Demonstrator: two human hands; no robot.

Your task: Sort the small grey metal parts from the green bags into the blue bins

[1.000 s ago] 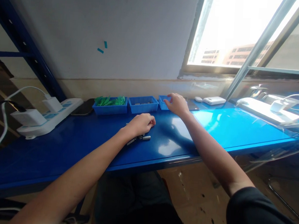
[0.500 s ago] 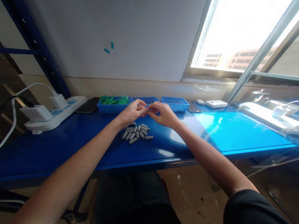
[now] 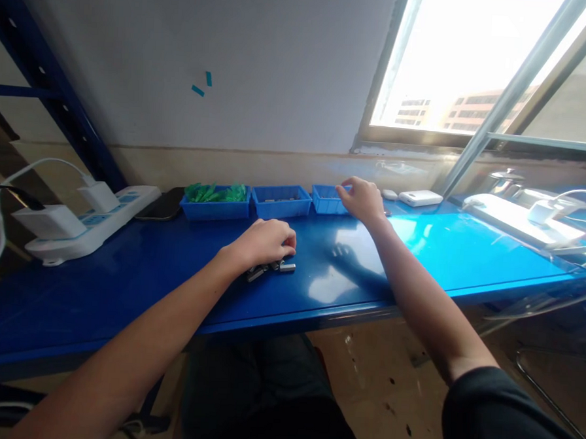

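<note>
**Fingers low over metal pieces (image 3: pixel 287 268), right hand (image 3: pixel 365 200) out by a blue bin (image 3: pixel 327 205)**

On the left hand (image 3: pixel 265 241), the fingers bend down toward the thumb; whether they pinch anything I cannot tell, since the palm side is turned away. The right hand's thumb and forefinger stand loosely parted, nothing visible between them, just in front of the bin's right end.

The metal pieces lie on the blue tabletop (image 3: pixel 171 285) beneath and beside the left hand (most of the group is covered by it). One sits clear to the right of the others, lying flat; another pokes out toward the near edge. They look short, straight-sided and grey, with a shine. I would expect them to be stiff, hard to damage and rather heavy for their size, with smooth faces that could slide on the glossy paint. The best hold is probably a thumb-and-forefinger pinch across the long sides, near the middle, starting with a piece lying free.

Farther out, a middle bin (image 3: pixel 282 210) holds small things too dim to make out, and a left bin (image 3: pixel 215 211) is heaped with green pieces (image 3: pixel 216 192). Beyond that lie a dark phone (image 3: pixel 161 206) and a white power strip (image 3: pixel 58 251).
</note>
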